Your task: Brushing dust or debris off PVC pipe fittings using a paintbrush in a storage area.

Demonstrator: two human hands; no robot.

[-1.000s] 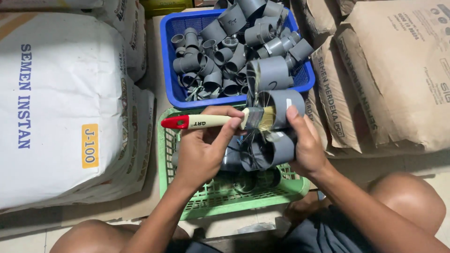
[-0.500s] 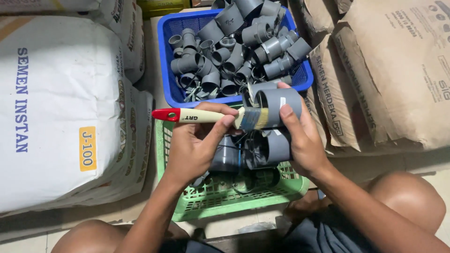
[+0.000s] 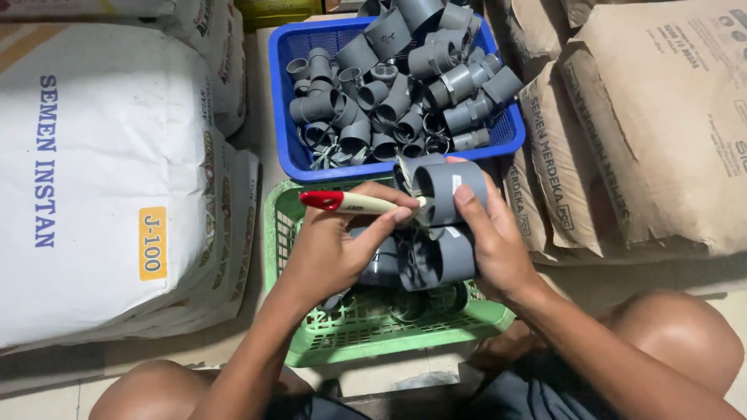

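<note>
Now: left hand fingers clamp paintbrush; right hand fingers wrap grey pipe fitting.

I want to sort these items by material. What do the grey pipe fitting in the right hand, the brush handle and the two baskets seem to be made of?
Grey pipe fitting: probably PVC plastic, matte, uniform grey, moulded.
Brush handle: likely wood, pale body with glossy red painted tip.
Blue basket and green basket: plastic, slightly shiny moulded lattice walls.
</note>
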